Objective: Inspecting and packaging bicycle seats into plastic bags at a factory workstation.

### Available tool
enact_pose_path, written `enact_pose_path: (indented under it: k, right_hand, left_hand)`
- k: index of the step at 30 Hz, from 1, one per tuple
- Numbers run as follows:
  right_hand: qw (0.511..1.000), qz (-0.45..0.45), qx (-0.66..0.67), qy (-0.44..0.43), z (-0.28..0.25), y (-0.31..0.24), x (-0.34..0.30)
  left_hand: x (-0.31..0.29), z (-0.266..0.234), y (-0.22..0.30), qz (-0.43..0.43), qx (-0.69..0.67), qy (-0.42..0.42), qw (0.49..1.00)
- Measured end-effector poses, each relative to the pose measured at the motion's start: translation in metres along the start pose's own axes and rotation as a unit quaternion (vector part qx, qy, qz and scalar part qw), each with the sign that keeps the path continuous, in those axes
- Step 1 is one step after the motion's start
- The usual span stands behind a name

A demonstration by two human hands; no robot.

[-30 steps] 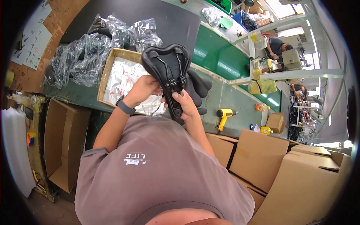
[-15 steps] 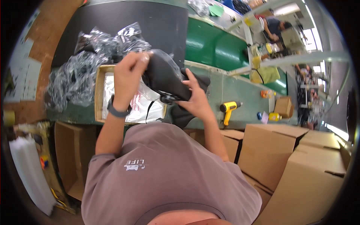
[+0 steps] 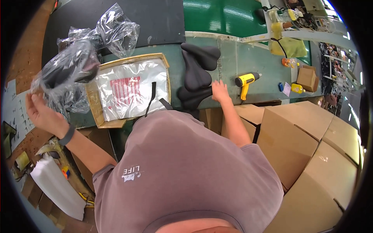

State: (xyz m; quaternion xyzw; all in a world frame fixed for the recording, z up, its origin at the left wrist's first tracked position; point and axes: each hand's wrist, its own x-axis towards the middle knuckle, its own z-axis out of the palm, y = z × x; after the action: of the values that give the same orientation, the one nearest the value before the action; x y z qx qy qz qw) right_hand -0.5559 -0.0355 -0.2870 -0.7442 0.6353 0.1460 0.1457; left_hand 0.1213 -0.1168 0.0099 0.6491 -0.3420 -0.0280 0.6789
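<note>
Gripping or merely touching, cannot tell which, the right end of the lowest black saddle (image 3: 191, 99) with the right hand (image 3: 220, 91). Lies on the green bench (image 3: 230, 50) just left of those fingers, stretched lengthwise from left to right, well apart from the left hand (image 3: 46, 114). Cannot tell, either, whether pinching or only near the clear plastic bag (image 3: 74, 58) there. Partly hidden by the neighbouring saddle (image 3: 196, 74). Hard to make out the dark form (image 3: 60, 79) inside the bag.
</note>
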Motion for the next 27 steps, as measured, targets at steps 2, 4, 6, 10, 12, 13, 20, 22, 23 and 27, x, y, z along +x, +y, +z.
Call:
enact_pose_path:
  k: [2, 4, 6, 10, 12, 13, 20, 22, 23, 27]
  right_hand:
    - [0.989, -0.08, -0.125, 0.015, 0.019, -0.006, -0.011]
    - [0.994, -0.043, -0.089, -0.048, 0.037, -0.008, -0.025]
    - [0.994, -0.011, 0.002, -0.112, 0.042, -0.022, -0.044]
    - [0.984, 0.067, 0.141, -0.083, 0.01, -0.071, -0.1]
    - [0.978, 0.111, 0.165, -0.067, -0.022, -0.088, -0.131]
    - [0.969, 0.148, 0.192, -0.048, -0.043, -0.095, -0.149]
    - [0.936, 0.127, 0.269, 0.188, -0.13, -0.149, -0.226]
    - [0.923, 0.091, 0.257, 0.272, -0.144, -0.175, -0.231]
    - [0.922, 0.086, 0.256, 0.276, -0.145, -0.181, -0.233]
    - [0.914, 0.028, 0.213, 0.345, -0.145, -0.2, -0.236]
  left_hand:
    - [-0.038, -0.002, -0.012, 0.102, 0.144, 0.002, 0.984]
    - [-0.091, 0.018, -0.019, 0.123, 0.231, -0.135, 0.956]
    - [-0.155, 0.032, -0.057, 0.006, 0.168, -0.277, 0.946]
    - [-0.275, 0.052, -0.149, -0.027, 0.227, -0.496, 0.838]
    - [-0.313, 0.068, -0.139, -0.04, 0.12, -0.559, 0.819]
    - [-0.327, 0.076, -0.116, -0.071, 0.057, -0.591, 0.801]
    - [-0.361, 0.095, 0.026, 0.08, 0.044, -0.679, 0.729]
    - [-0.343, 0.094, 0.066, 0.062, 0.056, -0.696, 0.713]
    - [-0.338, 0.094, 0.077, 0.036, 0.031, -0.652, 0.756]
    - [-0.316, 0.088, 0.084, 0.0, 0.031, -0.576, 0.817]
